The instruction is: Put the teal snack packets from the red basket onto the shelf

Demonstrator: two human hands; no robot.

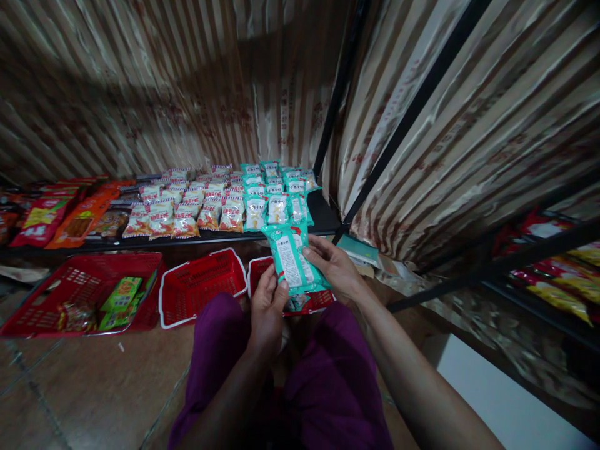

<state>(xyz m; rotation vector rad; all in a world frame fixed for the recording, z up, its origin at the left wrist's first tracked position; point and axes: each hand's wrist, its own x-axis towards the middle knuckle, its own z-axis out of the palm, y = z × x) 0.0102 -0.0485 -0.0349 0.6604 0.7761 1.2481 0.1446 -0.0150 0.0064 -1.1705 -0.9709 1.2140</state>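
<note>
Between my two hands is a teal snack packet (290, 259) with white label panels, its back with small print facing up. Another teal packet seems to lie against it on the right; I cannot tell exactly how many there are. My left hand (268, 303) grips the lower left edge, thumb on top. My right hand (338, 267) closes on the right side, its thumb pressing the front. Just beyond, rows of matching teal packets (277, 208) stand on the black shelf (323, 219). Below the held packets is a red basket (316, 302) with teal packets inside, partly hidden.
White-and-orange snack bags (186, 219) and orange packs (84, 215) fill the shelf leftward. An empty-looking red basket (204, 284) and a larger red basket (42, 297) holding green packs sit on the tiled floor. Black metal posts (394, 144) and a white board (497, 387) are rightward.
</note>
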